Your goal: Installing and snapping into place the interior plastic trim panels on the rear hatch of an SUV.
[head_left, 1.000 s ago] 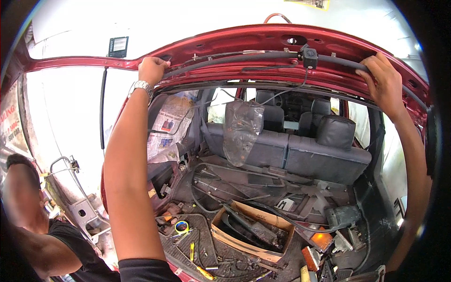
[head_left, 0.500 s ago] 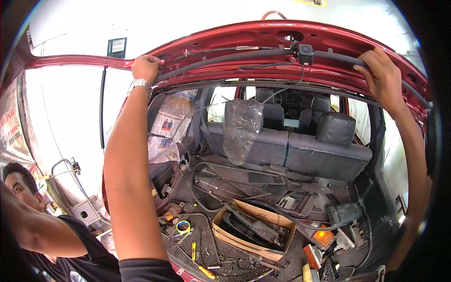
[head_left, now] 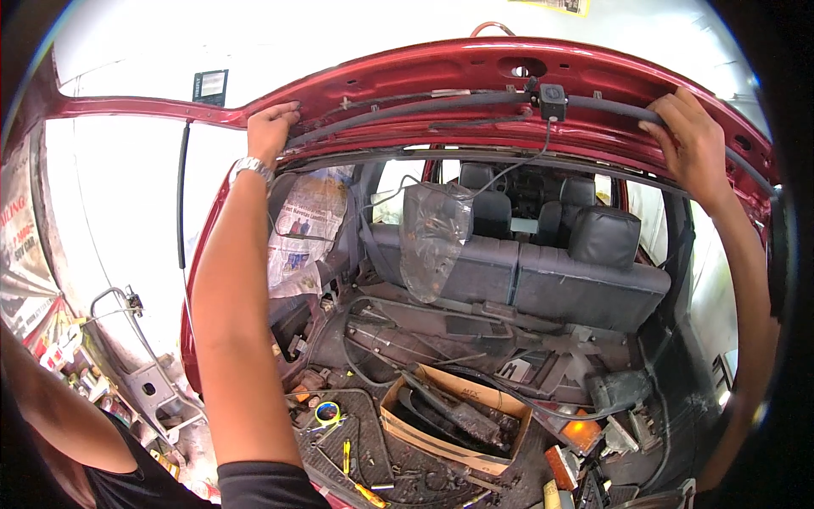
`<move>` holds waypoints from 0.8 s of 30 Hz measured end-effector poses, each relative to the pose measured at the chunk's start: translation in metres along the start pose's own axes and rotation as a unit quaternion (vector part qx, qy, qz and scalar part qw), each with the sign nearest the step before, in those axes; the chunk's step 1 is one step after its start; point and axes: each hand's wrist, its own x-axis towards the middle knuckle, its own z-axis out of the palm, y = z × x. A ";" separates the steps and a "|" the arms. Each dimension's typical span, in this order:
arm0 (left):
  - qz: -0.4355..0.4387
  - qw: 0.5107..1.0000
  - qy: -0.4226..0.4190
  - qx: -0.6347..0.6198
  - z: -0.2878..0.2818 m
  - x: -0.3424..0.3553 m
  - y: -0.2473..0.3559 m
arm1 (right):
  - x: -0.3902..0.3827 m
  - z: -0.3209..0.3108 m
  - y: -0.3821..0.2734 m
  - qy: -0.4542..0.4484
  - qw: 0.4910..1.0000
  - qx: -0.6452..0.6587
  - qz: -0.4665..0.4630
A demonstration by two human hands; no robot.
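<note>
Runs crosswise as a long, slim, matt dark-grey tube (head_left: 458, 100), bowed gently upward, along the inner face of a raised, glossy red panel (head_left: 424, 72), arched across the upper view and pierced by holes above the tube.

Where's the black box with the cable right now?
In the head view, the black box is upper right of centre, by the dark grey tube at the red tailgate, left of the right hand.

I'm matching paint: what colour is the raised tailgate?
The raised tailgate is red, with a glossy look; it shows best in the head view.
</note>
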 end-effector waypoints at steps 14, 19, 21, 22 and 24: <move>-0.051 0.978 0.072 0.191 -0.009 -0.006 0.032 | 0.005 0.003 0.002 0.014 1.000 -0.006 -0.013; -0.034 0.984 -0.047 0.168 -0.024 0.012 0.006 | 0.006 0.004 0.002 0.001 1.000 -0.008 -0.014; -0.042 0.982 -0.061 0.176 -0.032 0.012 0.000 | 0.005 0.005 0.002 0.000 1.000 -0.010 -0.017; -0.013 0.985 -0.056 0.160 -0.035 0.010 0.001 | 0.005 0.003 0.002 0.005 1.000 -0.010 -0.014; 0.016 0.988 -0.049 0.145 -0.040 0.005 0.002 | 0.005 0.001 0.002 0.011 1.000 -0.009 -0.011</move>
